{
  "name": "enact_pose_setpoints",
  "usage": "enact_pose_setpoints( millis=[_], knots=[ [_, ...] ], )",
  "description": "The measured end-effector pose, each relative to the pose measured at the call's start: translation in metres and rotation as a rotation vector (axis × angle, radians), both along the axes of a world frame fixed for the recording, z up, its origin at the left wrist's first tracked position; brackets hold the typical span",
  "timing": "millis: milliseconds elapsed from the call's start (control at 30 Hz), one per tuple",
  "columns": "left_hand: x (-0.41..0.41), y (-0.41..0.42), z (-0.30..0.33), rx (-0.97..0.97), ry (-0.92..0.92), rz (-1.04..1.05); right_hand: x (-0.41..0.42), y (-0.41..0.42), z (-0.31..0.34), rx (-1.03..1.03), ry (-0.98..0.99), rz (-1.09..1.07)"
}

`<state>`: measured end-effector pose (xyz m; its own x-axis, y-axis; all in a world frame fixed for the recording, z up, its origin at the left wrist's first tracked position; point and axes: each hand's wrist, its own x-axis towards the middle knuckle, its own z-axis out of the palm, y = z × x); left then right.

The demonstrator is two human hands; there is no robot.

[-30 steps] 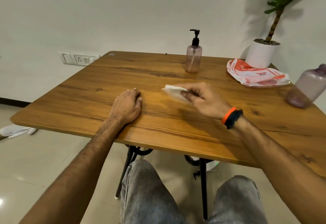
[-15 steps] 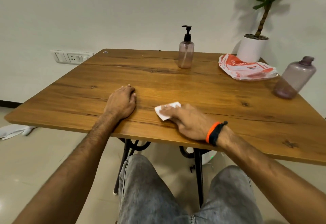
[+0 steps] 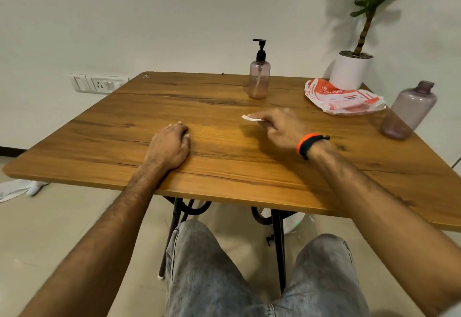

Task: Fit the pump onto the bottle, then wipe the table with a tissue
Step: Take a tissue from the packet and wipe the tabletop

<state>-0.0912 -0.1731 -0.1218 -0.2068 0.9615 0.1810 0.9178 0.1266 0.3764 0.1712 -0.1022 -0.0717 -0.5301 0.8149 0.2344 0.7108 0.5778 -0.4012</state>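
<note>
while the right hand (image 3: 279, 127) pinches a small white tissue (image 3: 250, 118) between thumb and fingertips, low over the middle of the desk (image 3: 224, 167), the left hand (image 3: 171, 148) rests flat near the front edge, fingers loosely together, holding nothing. whether the tissue touches the wood cannot be told; the hand is blurred. pump (image 3: 260, 49) already sits on the pink bottle (image 3: 259, 82), upright near the far edge, so the wiping step looks to be the one in hand.

risks, as judged: a wide sweep toward the back could clip the bottle, tall and narrow, and tip it. a sweep to the right could nudge the red-and-white packet (image 3: 341, 99) or the second bottle (image 3: 409, 112), which stands uncapped close to the right edge. the thin tissue, gripped by one corner, may bunch or tear and leave patches unwiped.
</note>
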Motion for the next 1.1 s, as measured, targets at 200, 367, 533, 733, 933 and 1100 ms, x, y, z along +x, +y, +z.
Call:
enact_pose_setpoints(
  millis=[200, 367, 533, 733, 933, 1100],
  knots=[
    [-0.001, 0.0, -0.002, 0.006, -0.011, -0.004, 0.0, 0.009, -0.02, -0.075, -0.234, -0.026],
    [-0.001, 0.002, -0.003, 0.02, 0.007, -0.001, 0.025, -0.032, -0.028, -0.082, -0.233, 0.094],
    [-0.001, 0.003, -0.004, 0.02, 0.014, 0.006, 0.036, -0.105, -0.036, -0.102, -0.18, 0.295],
    [0.0, 0.0, -0.001, 0.013, 0.013, 0.007, 0.028, -0.124, -0.014, -0.258, 0.09, 0.354],
    [0.003, -0.005, 0.003, 0.014, 0.007, 0.005, 0.027, -0.097, -0.002, 0.026, 0.037, 0.026],
    [0.006, -0.008, 0.005, 0.025, 0.015, 0.016, 0.017, -0.111, -0.027, -0.069, -0.15, -0.034]
  ],
)
